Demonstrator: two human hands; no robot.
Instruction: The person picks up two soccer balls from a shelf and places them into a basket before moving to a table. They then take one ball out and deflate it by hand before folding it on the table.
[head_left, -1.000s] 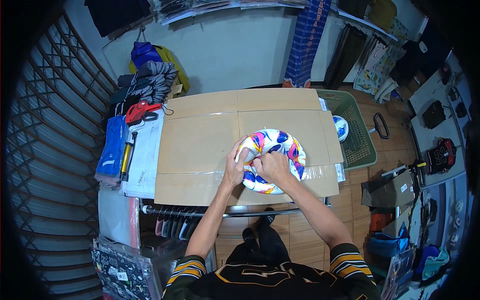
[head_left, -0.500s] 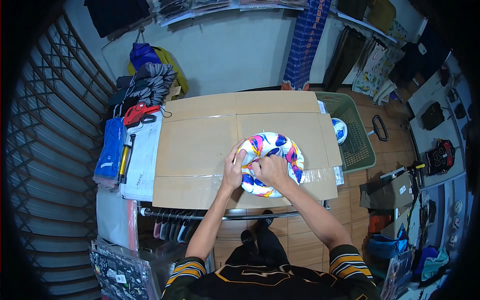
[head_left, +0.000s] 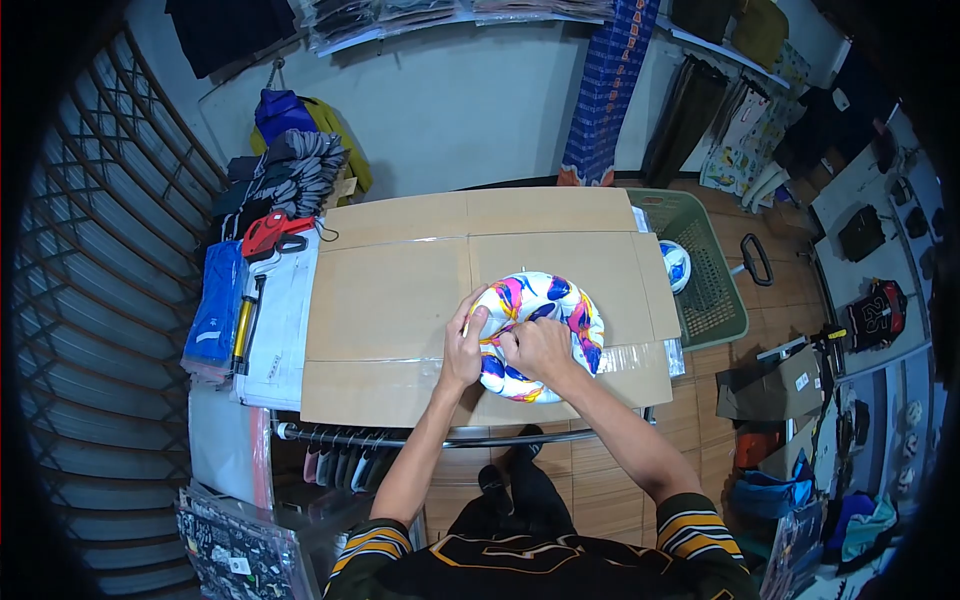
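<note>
A white round object with blue, pink and yellow patches (head_left: 585, 325), sunken in its middle like a partly collapsed ball, rests on the flattened cardboard (head_left: 390, 290) near the table's front edge. My left hand (head_left: 465, 343) holds its left side, fingers wrapped at the rim. My right hand (head_left: 540, 350) is a fist pressed into the hollow at its centre; the fingertips are hidden, and whether they grip the material cannot be made out.
A green basket (head_left: 722, 275) with a blue and white ball (head_left: 675, 266) stands right of the table. On the left lie a red tool (head_left: 268, 234), a yellow pump (head_left: 243, 328), blue packets (head_left: 218, 305) and folded clothes (head_left: 300, 165). A rail (head_left: 470, 437) with hangers runs along the front.
The whole view has shifted slightly, with the table and the object a little lower and further left. Both hands keep nearly the same places on the object.
</note>
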